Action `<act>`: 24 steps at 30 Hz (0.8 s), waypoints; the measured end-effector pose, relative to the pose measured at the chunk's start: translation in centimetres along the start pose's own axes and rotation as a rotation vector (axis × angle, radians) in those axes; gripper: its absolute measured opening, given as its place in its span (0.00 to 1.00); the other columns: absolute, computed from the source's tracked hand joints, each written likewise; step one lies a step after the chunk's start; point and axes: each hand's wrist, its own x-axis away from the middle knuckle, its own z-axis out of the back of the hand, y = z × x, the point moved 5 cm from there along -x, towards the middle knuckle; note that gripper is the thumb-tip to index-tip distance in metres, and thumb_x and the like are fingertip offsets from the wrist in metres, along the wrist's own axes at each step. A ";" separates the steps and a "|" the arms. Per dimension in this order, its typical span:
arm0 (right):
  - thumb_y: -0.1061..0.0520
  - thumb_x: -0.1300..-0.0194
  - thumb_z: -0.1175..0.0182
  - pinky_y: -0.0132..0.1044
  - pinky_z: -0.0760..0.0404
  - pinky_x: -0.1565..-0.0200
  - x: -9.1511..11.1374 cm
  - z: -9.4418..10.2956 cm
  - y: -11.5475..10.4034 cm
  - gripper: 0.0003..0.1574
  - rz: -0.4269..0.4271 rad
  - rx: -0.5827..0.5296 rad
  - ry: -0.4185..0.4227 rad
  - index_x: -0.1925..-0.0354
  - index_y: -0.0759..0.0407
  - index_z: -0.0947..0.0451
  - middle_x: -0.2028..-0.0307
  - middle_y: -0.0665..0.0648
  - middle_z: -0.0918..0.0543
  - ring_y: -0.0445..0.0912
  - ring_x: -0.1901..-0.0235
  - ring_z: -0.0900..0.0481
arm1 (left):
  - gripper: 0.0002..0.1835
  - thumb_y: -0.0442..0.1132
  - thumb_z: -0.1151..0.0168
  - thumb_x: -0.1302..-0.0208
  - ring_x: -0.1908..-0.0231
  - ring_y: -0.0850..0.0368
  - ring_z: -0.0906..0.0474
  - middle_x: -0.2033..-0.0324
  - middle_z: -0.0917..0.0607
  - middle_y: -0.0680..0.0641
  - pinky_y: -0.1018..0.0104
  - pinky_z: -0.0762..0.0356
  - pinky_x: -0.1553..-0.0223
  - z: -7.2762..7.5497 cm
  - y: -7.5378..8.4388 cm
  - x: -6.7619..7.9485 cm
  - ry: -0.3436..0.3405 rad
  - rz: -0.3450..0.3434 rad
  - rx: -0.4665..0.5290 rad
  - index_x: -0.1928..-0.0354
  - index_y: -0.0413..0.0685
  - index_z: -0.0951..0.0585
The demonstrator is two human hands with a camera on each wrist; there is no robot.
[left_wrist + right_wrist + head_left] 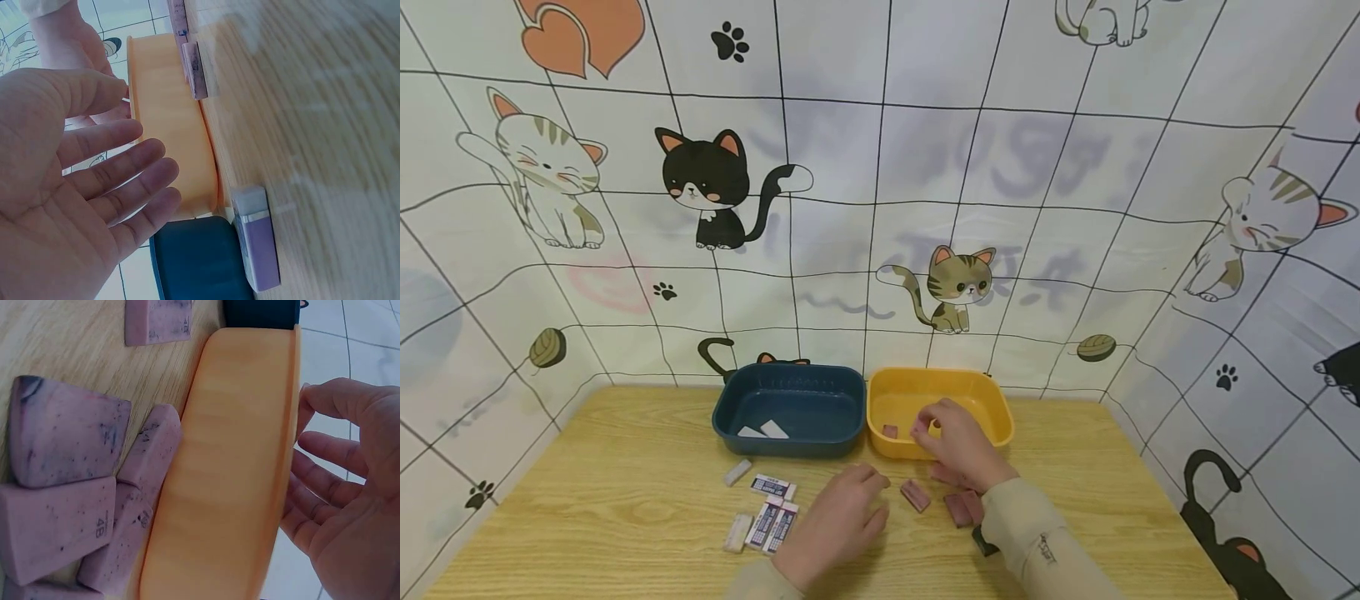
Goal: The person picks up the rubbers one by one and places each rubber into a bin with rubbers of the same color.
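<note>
My right hand (953, 437) pinches a pink eraser (919, 427) just above the yellow bin (992, 408). In the right wrist view its fingertips go behind the bin's rim, hiding the eraser. Another pink eraser (890, 431) lies inside that bin. Several smudged pink erasers (59, 528), some marked 4B, lie in front of it; a single one (915, 496) is nearer my left hand (838, 521). That hand hovers over the table with loosely spread fingers, holding nothing. White erasers in printed sleeves (772, 487) and bare white ones (738, 533) lie to its left.
The blue bin (722, 425) stands left of the yellow one, with two white pieces (774, 430) in it. A dark object (984, 542) is partly covered by my right sleeve. A cat-print sheet (835, 233) rises behind the wooden table (625, 483).
</note>
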 end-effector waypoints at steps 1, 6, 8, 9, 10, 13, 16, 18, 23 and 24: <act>0.52 0.31 0.31 0.46 0.19 0.50 -0.2 -0.1 0.2 0.06 -0.023 -0.004 -0.012 0.64 0.51 0.19 0.62 0.49 0.22 0.53 0.54 0.20 | 0.13 0.40 0.34 0.32 0.56 0.57 0.20 0.56 0.16 0.50 0.60 0.18 0.50 -0.1 0.0 0.0 0.001 -0.004 -0.004 0.49 0.43 0.14; 0.51 0.32 0.31 0.45 0.19 0.52 -1.0 -0.6 1.0 0.08 -0.082 -0.006 -0.032 0.65 0.50 0.19 0.63 0.50 0.21 0.47 0.59 0.22 | 0.13 0.40 0.34 0.33 0.56 0.56 0.20 0.57 0.16 0.49 0.60 0.18 0.50 -0.1 0.4 0.0 0.019 -0.037 -0.026 0.50 0.42 0.15; 0.51 0.32 0.30 0.44 0.19 0.54 -1.3 -0.7 1.1 0.08 -0.103 -0.022 -0.039 0.64 0.52 0.18 0.63 0.50 0.20 0.47 0.61 0.23 | 0.12 0.39 0.33 0.33 0.56 0.56 0.20 0.57 0.16 0.49 0.60 0.18 0.50 -0.1 0.5 0.0 0.029 -0.050 -0.033 0.50 0.42 0.15; 0.51 0.32 0.30 0.44 0.18 0.54 -1.5 -0.8 1.2 0.08 -0.123 -0.027 -0.047 0.62 0.54 0.17 0.62 0.51 0.20 0.46 0.61 0.22 | 0.12 0.39 0.33 0.33 0.56 0.56 0.20 0.57 0.16 0.49 0.60 0.18 0.50 -0.1 0.6 0.0 0.030 -0.053 -0.035 0.50 0.42 0.15; 0.52 0.33 0.30 0.44 0.18 0.54 -1.7 -0.9 1.3 0.09 -0.141 -0.029 -0.057 0.60 0.55 0.17 0.61 0.52 0.19 0.46 0.61 0.22 | 0.12 0.39 0.33 0.33 0.56 0.56 0.20 0.57 0.16 0.50 0.60 0.18 0.50 -0.1 0.6 0.0 0.029 -0.054 -0.036 0.50 0.42 0.15; 0.51 0.33 0.30 0.46 0.17 0.51 -2.4 -1.3 1.5 0.16 -0.205 -0.036 -0.092 0.53 0.60 0.16 0.57 0.55 0.16 0.48 0.59 0.21 | 0.12 0.39 0.33 0.33 0.57 0.57 0.21 0.58 0.17 0.50 0.61 0.18 0.51 -0.2 0.5 0.0 0.029 -0.053 -0.041 0.51 0.43 0.14; 0.51 0.34 0.30 0.48 0.17 0.48 -3.1 -1.7 1.8 0.21 -0.248 -0.022 -0.125 0.49 0.62 0.16 0.54 0.57 0.15 0.49 0.57 0.20 | 0.12 0.39 0.33 0.33 0.57 0.57 0.21 0.58 0.17 0.51 0.61 0.19 0.51 -0.2 0.4 0.1 0.023 -0.048 -0.042 0.50 0.43 0.14; 0.50 0.34 0.29 0.48 0.18 0.47 -3.3 -2.0 2.0 0.21 -0.270 -0.018 -0.143 0.49 0.61 0.16 0.53 0.58 0.15 0.50 0.56 0.19 | 0.12 0.39 0.33 0.33 0.57 0.57 0.21 0.58 0.17 0.51 0.61 0.19 0.51 -0.2 0.4 0.2 0.021 -0.044 -0.042 0.50 0.43 0.14; 0.51 0.35 0.29 0.48 0.18 0.48 -3.7 -2.4 2.3 0.20 -0.262 0.009 -0.155 0.51 0.62 0.16 0.54 0.58 0.14 0.49 0.57 0.20 | 0.12 0.39 0.33 0.33 0.57 0.57 0.21 0.58 0.17 0.51 0.60 0.19 0.50 -0.1 0.3 0.3 0.019 -0.034 -0.031 0.51 0.43 0.14; 0.52 0.35 0.29 0.48 0.18 0.48 -3.7 -2.4 2.3 0.19 -0.257 0.013 -0.160 0.51 0.62 0.16 0.54 0.58 0.14 0.49 0.57 0.20 | 0.12 0.39 0.33 0.33 0.57 0.57 0.21 0.58 0.17 0.51 0.60 0.19 0.50 -0.1 0.3 0.3 0.017 -0.032 -0.027 0.51 0.43 0.14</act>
